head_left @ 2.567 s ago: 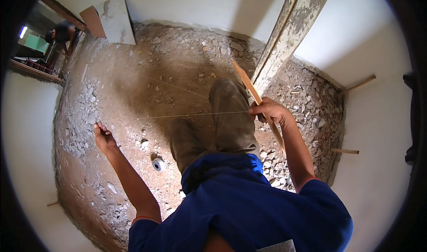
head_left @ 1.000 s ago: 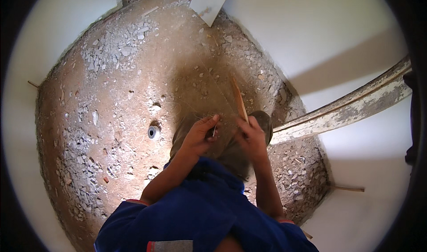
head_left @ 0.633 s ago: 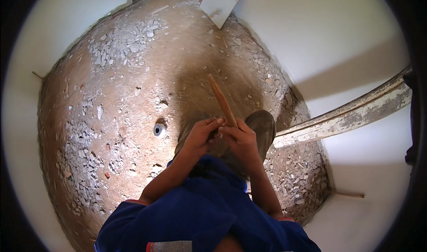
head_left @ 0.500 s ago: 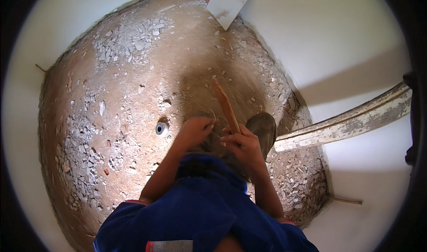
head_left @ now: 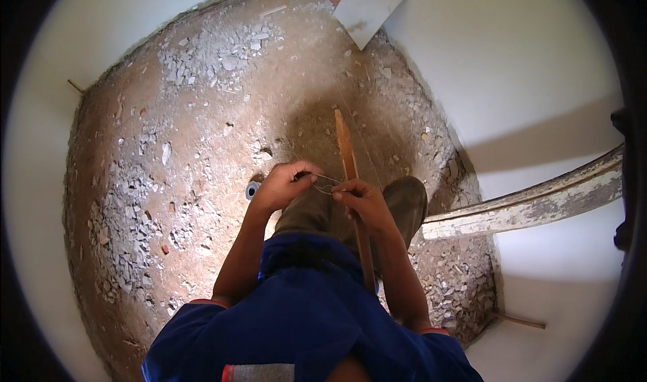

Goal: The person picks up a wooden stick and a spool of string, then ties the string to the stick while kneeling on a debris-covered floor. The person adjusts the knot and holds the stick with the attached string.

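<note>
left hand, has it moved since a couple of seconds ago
Yes. The left hand has come in from out over the rubble to meet the right hand at the wooden stick, above the knees.

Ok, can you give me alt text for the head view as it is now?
Seen from above, a person's left hand and right hand meet over a thin string, the right hand also holding a narrow wooden stick. Below lies a rubble-strewn dirt floor between white walls, with a weathered plank at right and a tile at top.
</note>
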A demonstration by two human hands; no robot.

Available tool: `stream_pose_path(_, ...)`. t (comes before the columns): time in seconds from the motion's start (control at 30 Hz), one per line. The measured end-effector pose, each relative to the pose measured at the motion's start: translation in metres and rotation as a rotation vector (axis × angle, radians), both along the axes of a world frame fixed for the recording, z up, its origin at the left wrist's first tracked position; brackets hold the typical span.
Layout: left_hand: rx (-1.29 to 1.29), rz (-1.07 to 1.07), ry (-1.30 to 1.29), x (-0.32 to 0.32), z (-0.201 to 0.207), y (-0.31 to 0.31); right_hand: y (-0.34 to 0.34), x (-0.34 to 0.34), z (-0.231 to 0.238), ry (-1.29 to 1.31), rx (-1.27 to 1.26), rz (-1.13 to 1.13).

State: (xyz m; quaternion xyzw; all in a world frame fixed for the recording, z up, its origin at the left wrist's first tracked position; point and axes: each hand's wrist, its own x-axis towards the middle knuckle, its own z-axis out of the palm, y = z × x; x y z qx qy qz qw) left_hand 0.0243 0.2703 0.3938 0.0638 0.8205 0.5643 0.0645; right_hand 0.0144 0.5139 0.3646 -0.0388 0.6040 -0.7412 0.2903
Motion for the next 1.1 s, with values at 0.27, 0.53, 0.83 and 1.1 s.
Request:
stream_pose_path(0.27, 1.105, 0.285, -0.541, 0.023, -0.06, 0.023, 0.001, 0.0, 0.001, 0.074, 0.225, -0.15)
stream_pose_path(0.53, 1.082, 0.37, -0.579, 0.019, -0.062, 0.036, 0.059, 0.021, -0.014, 0.369, 0.686, -0.146)
stream_pose_path(0.83, 1.143, 0.37, -0.538, 0.013, -0.05, 0.047, 0.047, 0.069, -0.055, 0.805, 0.95, -0.122)
stream_pose_path(1.1, 0.958, 0.26, -0.466, 0.015, -0.043, 0.068, -0.007, 0.036, -0.014, -0.327, -0.228, -0.255)
